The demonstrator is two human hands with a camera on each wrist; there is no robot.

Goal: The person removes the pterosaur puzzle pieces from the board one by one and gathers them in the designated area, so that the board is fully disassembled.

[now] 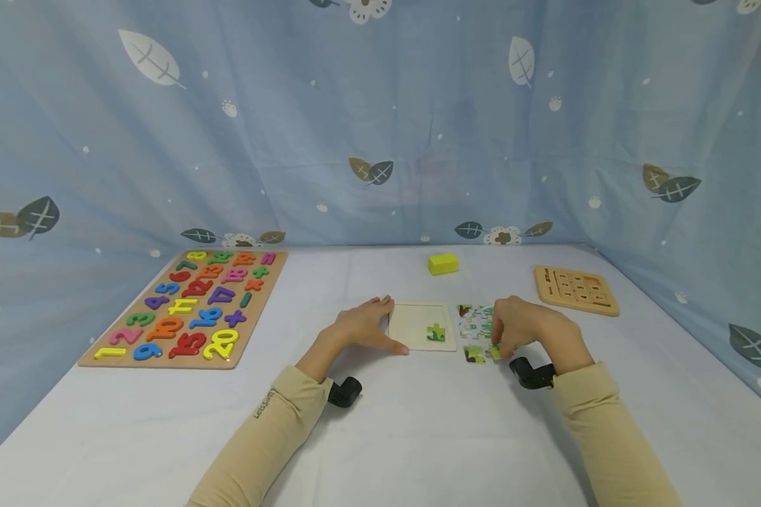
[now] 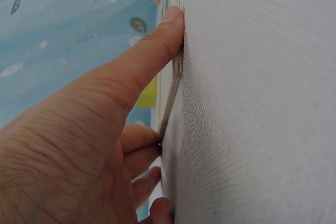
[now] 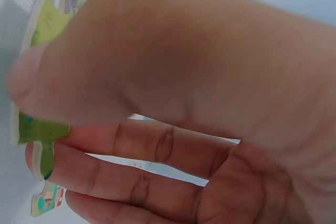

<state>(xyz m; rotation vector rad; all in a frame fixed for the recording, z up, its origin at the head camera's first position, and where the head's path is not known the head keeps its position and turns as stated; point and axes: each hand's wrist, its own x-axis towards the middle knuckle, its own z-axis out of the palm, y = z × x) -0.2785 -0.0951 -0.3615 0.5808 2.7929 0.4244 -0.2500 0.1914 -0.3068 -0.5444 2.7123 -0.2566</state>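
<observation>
A shallow square puzzle tray lies on the white cloth, with one green jigsaw piece in its lower right corner. My left hand rests against the tray's left side, thumb at its near edge and the other fingers spread along the left edge. To the right of the tray, my right hand pinches a green puzzle piece between thumb and fingers, low over the table. Several loose puzzle pieces lie in rows between that hand and the tray, some partly hidden by the fingers.
A wooden number board with bright raised digits lies at the left. Behind the tray stands a yellow-green block. A small wooden board with number tiles is at the far right. A blue patterned curtain hangs behind the table.
</observation>
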